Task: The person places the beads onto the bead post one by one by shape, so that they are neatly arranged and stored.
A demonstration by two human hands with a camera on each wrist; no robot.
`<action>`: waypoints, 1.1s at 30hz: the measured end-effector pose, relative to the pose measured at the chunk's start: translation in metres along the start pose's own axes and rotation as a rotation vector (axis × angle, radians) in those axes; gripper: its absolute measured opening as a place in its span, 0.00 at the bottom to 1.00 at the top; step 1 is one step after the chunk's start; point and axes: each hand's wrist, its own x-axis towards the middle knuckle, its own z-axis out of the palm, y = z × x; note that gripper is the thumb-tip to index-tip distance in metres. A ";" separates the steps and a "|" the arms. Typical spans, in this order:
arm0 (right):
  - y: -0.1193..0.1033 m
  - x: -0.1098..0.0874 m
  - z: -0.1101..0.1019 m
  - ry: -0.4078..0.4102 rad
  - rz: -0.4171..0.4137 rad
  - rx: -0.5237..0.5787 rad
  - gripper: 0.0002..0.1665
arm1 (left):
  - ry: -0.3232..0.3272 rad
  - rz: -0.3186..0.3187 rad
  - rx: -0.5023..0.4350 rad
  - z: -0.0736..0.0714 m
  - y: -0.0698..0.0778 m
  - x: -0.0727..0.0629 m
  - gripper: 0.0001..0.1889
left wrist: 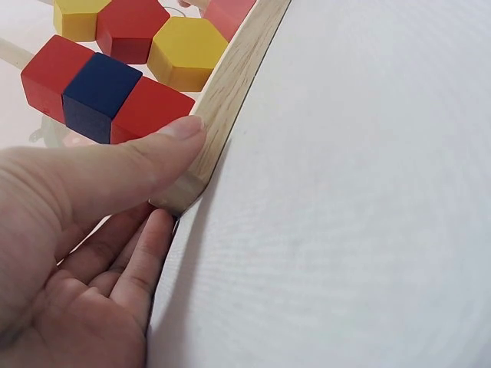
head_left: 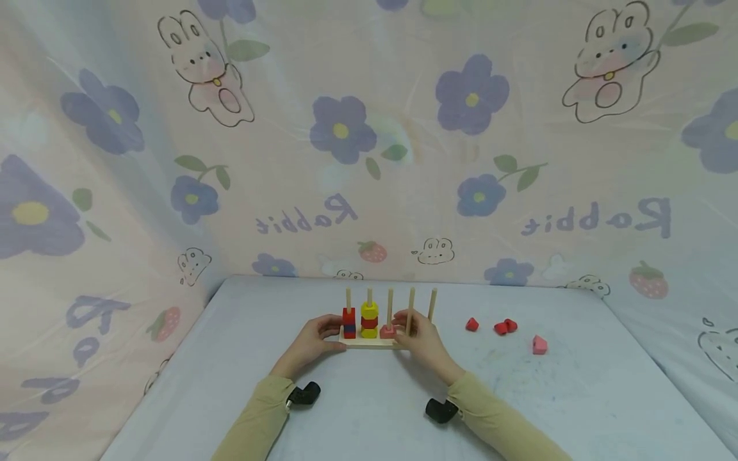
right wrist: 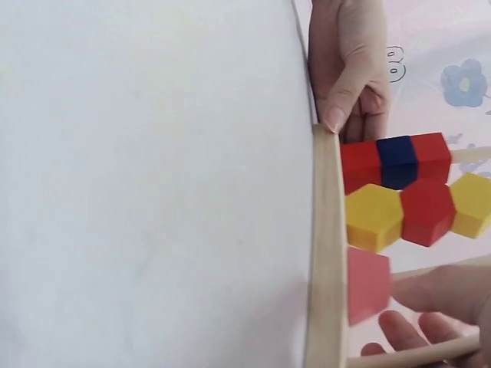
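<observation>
A wooden stacking board [head_left: 369,344] with several upright pegs stands on the table. My left hand [head_left: 314,342] grips its left end, thumb [left wrist: 173,146] on the front edge. The first peg carries a red, blue and red stack of square blocks [left wrist: 100,88]; the second holds yellow, red and yellow hexagonal blocks [right wrist: 426,212]. Low on the third peg sits a pink block [right wrist: 368,285]. My right hand [head_left: 423,339] reaches in around the fourth peg [head_left: 410,310], its thumb touching the pink block and its other fingers loosely bent beside it.
On the table right of the board lie a red block [head_left: 472,324], a pair of red blocks [head_left: 501,328] close together, and a pink block [head_left: 539,345]. A patterned cloth [head_left: 403,192] hangs behind the white table [head_left: 369,410].
</observation>
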 end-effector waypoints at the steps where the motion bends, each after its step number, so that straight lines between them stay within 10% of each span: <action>1: -0.002 -0.001 -0.003 -0.016 0.004 -0.001 0.23 | -0.001 0.002 0.002 0.000 0.000 0.000 0.31; 15: -0.026 -0.041 -0.074 -0.188 -0.084 -0.192 0.31 | -0.010 -0.007 0.006 0.002 -0.005 0.001 0.31; 33: -0.001 -0.071 -0.204 0.043 0.153 -0.337 0.32 | 0.003 -0.020 -0.003 0.001 0.004 -0.001 0.30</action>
